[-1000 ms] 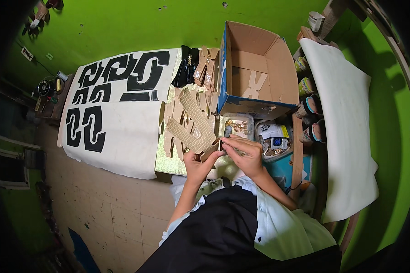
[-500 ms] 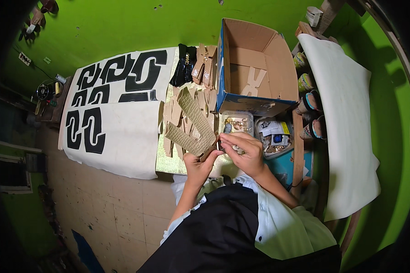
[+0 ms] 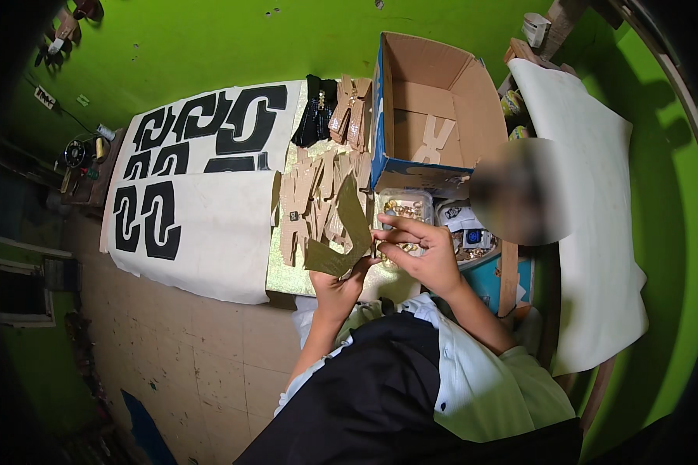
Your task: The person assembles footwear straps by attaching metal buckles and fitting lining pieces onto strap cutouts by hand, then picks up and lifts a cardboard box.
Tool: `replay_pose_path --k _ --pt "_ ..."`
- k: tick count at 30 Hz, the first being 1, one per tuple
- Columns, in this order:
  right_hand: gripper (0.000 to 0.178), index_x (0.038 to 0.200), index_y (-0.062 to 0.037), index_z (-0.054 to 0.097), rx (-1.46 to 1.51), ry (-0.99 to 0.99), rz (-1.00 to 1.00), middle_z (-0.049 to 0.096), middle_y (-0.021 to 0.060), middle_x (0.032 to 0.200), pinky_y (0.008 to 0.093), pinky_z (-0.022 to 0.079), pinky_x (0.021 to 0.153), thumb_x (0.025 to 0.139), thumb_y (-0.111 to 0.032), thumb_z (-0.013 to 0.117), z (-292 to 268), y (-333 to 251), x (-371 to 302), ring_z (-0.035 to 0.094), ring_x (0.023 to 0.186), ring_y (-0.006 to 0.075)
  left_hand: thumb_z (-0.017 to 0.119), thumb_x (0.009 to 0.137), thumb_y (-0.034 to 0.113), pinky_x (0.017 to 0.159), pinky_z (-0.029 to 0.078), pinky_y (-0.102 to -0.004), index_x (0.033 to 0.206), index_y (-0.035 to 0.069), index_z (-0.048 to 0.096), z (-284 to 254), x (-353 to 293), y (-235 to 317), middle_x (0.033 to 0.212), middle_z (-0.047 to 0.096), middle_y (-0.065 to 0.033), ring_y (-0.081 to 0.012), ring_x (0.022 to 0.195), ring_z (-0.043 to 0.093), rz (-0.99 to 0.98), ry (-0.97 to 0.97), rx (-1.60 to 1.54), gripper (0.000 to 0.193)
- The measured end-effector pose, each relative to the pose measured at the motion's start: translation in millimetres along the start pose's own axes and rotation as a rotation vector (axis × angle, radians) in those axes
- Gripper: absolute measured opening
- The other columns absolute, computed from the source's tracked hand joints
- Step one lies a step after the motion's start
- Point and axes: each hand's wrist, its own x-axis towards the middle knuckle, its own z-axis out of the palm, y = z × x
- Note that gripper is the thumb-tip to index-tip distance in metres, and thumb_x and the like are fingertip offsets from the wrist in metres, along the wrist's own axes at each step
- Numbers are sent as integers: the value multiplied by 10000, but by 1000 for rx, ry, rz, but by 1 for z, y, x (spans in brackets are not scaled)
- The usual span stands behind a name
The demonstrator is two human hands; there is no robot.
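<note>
My left hand (image 3: 337, 294) grips a V-shaped strap piece of olive-gold leather (image 3: 340, 246) by its joined end, with the two arms of the V pointing up and away. Close against that end is my right hand (image 3: 425, 254), thumb and fingertips brought together at a small dark bit whose kind is too small to make out. Beyond the hands lie several tan, scale-textured strap pieces (image 3: 298, 201) in a loose pile. Behind my right fingers stands a clear plastic tub (image 3: 425, 198) of small gold-coloured metal fittings, partly hidden by the hand.
A cardboard box (image 3: 473, 116) holds a cut tan piece. Bundled black straps (image 3: 312, 116) and tan straps (image 3: 350, 112) lie left of it. A white sheet with black shapes (image 3: 217, 232) covers the table's left. Another tub (image 3: 473, 236) and a hanging white sheet (image 3: 597, 256) are right.
The leather strap piece has turned in my left hand, now showing a smoother face, its arms swung rightward. My right fingers have loosened slightly and shifted a little.
</note>
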Motion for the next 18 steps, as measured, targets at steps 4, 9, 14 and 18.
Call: replay_pose_path --k 4,9,14,18 --pt "392 1104 16 557 -82 -51 -36 670 80 838 214 466 718 719 34 632 -3 -5 4 608 780 74 645 679 -100 738 493 -269 979 -23 626 0 -3 5 953 639 -113 -183 863 618 18 20 34 311" --pt "470 1137 6 535 -150 -110 -166 666 94 845 235 480 707 689 -29 671 -8 -15 10 631 756 112 647 667 -62 678 509 -257 1008 -11 620 -3 0 9 979 629 -149 -249 863 638 124 -29 214 346" --pt "481 1156 -31 508 -70 -121 -178 653 138 879 276 504 707 714 -155 651 -4 -12 10 647 815 201 658 624 -41 673 509 -261 1017 -22 613 -3 7 19 986 616 -170 -254 907 620 249 -26 350 396" --pt "472 1140 -30 521 -136 -77 -200 653 134 873 274 505 702 706 -158 657 -1 -8 11 647 809 197 652 626 -45 644 509 -260 1020 -21 613 -4 8 20 963 621 -179 -263 892 625 281 -18 400 397"
